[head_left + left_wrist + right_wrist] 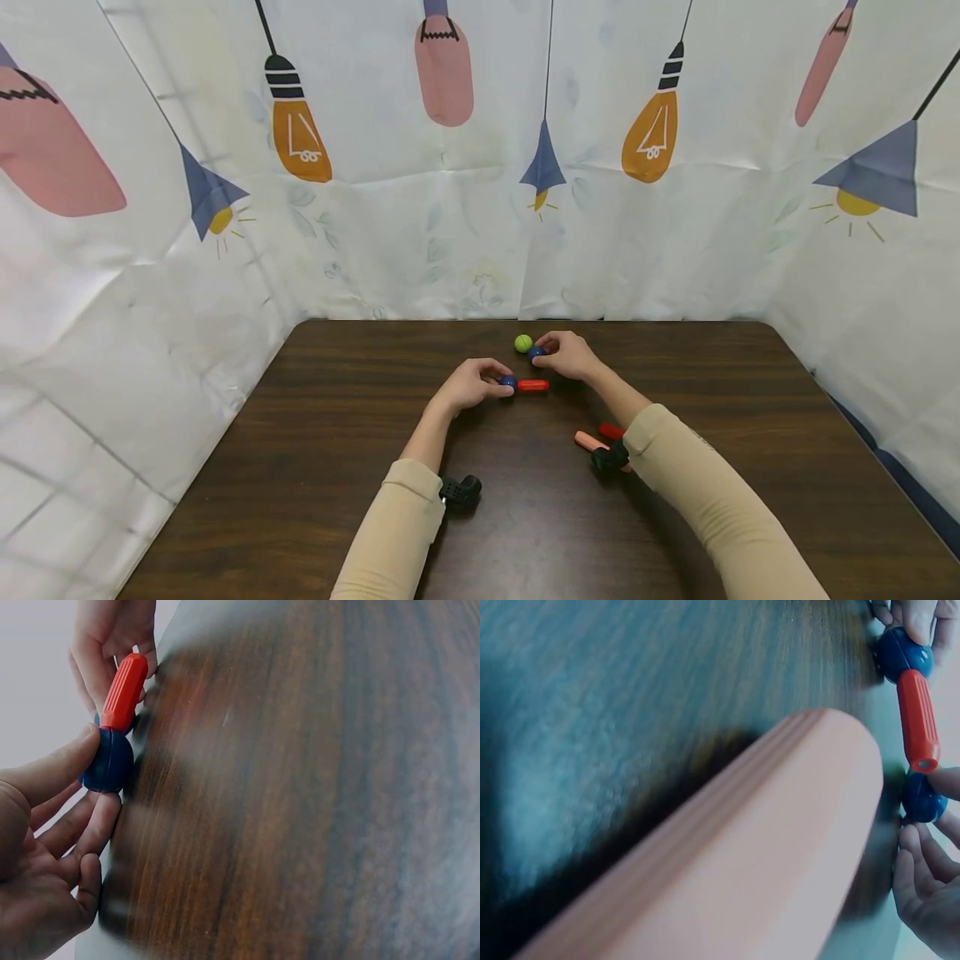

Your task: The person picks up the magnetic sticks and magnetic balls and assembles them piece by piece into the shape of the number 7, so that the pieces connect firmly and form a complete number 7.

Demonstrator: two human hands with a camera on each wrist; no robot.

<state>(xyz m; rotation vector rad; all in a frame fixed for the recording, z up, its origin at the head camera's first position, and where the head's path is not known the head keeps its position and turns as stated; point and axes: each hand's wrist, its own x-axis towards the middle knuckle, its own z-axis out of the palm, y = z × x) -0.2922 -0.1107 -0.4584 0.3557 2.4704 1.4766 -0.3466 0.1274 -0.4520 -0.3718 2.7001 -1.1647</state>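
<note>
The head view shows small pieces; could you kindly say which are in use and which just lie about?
In use, apparently:
blue ball in left hand
red rod touching it
other blue ball in right hand

Probably lying about:
green ball
peach rod
second red rod

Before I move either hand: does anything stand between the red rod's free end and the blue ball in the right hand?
Nothing visible: the head view shows only bare tabletop between the red rod and the blue ball in the right hand. The green ball sits beyond, outside that gap.
</note>
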